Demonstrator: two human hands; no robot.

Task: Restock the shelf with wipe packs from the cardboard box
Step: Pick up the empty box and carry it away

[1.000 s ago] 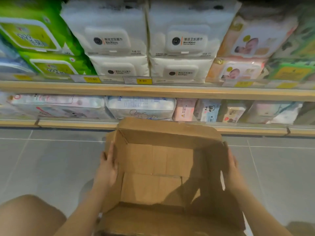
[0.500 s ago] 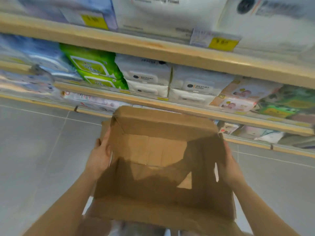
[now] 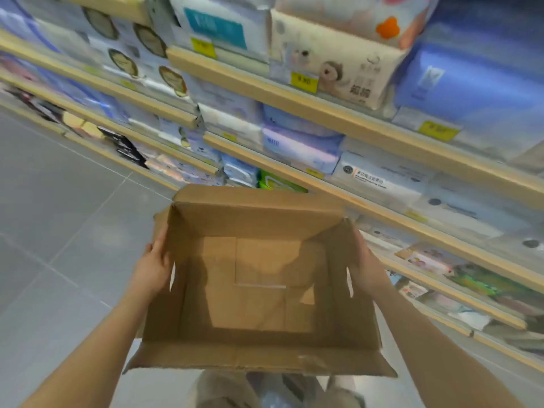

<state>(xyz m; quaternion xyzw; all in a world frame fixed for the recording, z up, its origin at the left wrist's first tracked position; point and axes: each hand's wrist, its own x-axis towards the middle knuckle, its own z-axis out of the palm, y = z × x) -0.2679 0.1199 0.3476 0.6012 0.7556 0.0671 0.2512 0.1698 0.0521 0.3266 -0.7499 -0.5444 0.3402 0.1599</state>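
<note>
I hold the empty cardboard box (image 3: 259,290) up between my left hand (image 3: 153,267) and right hand (image 3: 366,267), each grip pressed flat on a side wall, its long axis crosswise, the stocked shelf (image 3: 338,119) ahead to the right.

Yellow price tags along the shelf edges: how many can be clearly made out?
3: one upper left, one at centre, one far right. Fainter, blurred tags on lower shelves may add more.

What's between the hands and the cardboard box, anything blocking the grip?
Nothing visible. The left hand and right hand already press the outer side walls of the cardboard box, which is held up off the floor; its visible inside shows no packs.
</note>
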